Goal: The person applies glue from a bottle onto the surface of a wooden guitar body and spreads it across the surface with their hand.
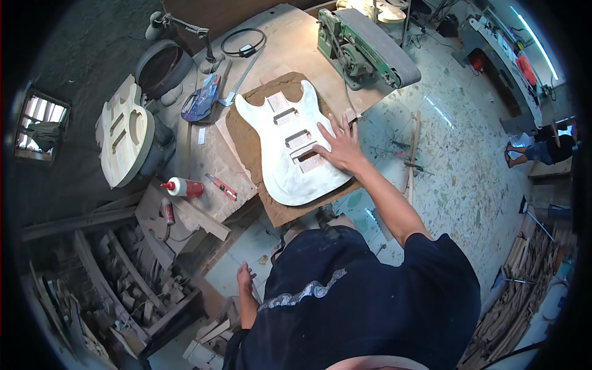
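Note:
A white-coated electric guitar body (287, 172) with two horns and routed pickup cavities lies flat on a brown, rough-edged sheet (250, 148) on the workbench. My right hand (342, 148) rests on the body's right side, fingers spread, palm down near the lowest cavity; nothing is in its grasp. Away from the bench, my left hand (245, 279) hangs low by my side, its fingers loosely bent and a little apart, with no object visible in it. Left of the body lie a red utility knife (222, 187) and a white-and-red glue bottle (183, 187).
A bare wood guitar body (126, 135) stands at the left. On the bench's far side are a green belt sander (364, 49), a desk lamp (179, 24), a coiled black cable (245, 43) and a blue package (202, 102). Wood scraps (123, 271) fill a lower-left rack. Another person (542, 148) is far right.

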The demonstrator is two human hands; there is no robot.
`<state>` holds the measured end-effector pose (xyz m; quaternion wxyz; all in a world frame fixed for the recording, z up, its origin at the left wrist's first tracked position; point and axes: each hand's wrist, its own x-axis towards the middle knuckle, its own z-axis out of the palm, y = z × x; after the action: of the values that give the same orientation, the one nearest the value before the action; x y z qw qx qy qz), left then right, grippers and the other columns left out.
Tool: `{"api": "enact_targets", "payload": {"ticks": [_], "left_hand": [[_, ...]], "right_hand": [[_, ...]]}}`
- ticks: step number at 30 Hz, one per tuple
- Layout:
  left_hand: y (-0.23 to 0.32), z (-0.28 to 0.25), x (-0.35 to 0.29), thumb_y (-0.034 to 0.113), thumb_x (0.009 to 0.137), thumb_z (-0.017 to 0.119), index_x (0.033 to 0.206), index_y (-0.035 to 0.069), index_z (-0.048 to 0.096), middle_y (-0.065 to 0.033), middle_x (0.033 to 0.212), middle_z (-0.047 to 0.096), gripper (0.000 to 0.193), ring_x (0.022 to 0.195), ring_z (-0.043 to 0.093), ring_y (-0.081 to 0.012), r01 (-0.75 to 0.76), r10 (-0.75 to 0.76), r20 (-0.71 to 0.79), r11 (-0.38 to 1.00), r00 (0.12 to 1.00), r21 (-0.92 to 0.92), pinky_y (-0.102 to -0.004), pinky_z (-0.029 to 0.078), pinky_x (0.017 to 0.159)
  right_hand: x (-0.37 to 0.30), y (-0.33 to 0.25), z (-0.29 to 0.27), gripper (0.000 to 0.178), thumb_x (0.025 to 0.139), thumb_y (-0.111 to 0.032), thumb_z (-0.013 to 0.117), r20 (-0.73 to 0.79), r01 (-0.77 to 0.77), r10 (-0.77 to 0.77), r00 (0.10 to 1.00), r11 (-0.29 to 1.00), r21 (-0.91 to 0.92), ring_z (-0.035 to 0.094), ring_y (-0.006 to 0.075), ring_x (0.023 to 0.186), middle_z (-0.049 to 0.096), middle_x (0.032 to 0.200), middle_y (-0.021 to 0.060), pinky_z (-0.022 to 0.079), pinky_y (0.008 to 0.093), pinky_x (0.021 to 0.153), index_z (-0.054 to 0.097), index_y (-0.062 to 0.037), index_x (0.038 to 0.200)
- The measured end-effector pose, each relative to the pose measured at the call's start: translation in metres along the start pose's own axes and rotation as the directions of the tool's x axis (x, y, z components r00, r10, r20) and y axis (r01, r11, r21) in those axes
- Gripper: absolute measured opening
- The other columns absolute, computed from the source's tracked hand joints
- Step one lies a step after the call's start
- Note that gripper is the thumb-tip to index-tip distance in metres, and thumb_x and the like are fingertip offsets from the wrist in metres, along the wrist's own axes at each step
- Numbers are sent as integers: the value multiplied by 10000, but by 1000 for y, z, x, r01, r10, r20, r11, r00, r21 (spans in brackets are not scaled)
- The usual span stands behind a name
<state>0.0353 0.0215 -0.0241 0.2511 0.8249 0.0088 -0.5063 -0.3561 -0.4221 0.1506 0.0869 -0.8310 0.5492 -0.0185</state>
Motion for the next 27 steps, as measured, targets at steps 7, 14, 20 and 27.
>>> {"api": "enact_targets", "payload": {"ticks": [7,14,20,27], "left_hand": [[2,3,-1,602,958,545,1467,2,402,-183,1284,625,799,928,701,-316,29,-29,6,999,1000,38,-384,482,694],[17,2,5,598,952,562,1414,13,474,-162,1228,647,751,895,702,-302,-39,38,-51,999,998,-14,-373,463,649],[17,3,11,589,940,593,1348,36,530,-95,1072,652,690,812,699,-256,-2,1,-22,1000,1000,-5,-328,436,586],[8,-4,26,624,939,556,1393,51,494,-101,1141,643,733,891,704,-312,-10,10,-17,1000,1000,6,-434,459,729]], "right_hand": [[-12,-29,12,875,939,-749,354,-63,-27,31,998,998,58,-1,458,1529,138,1679,141,-9,650,1193,311,-163,1587],[-21,-68,18,829,962,-716,355,-49,6,0,999,995,103,11,471,1526,129,1680,149,-15,676,1174,361,-151,1568],[-22,-104,15,827,963,-711,369,-9,64,-63,998,984,168,20,476,1522,134,1676,156,12,683,1172,367,-139,1560],[-20,-85,19,825,969,-697,379,-52,13,-4,999,986,169,26,480,1520,134,1672,176,29,656,1184,353,-127,1565]]}}
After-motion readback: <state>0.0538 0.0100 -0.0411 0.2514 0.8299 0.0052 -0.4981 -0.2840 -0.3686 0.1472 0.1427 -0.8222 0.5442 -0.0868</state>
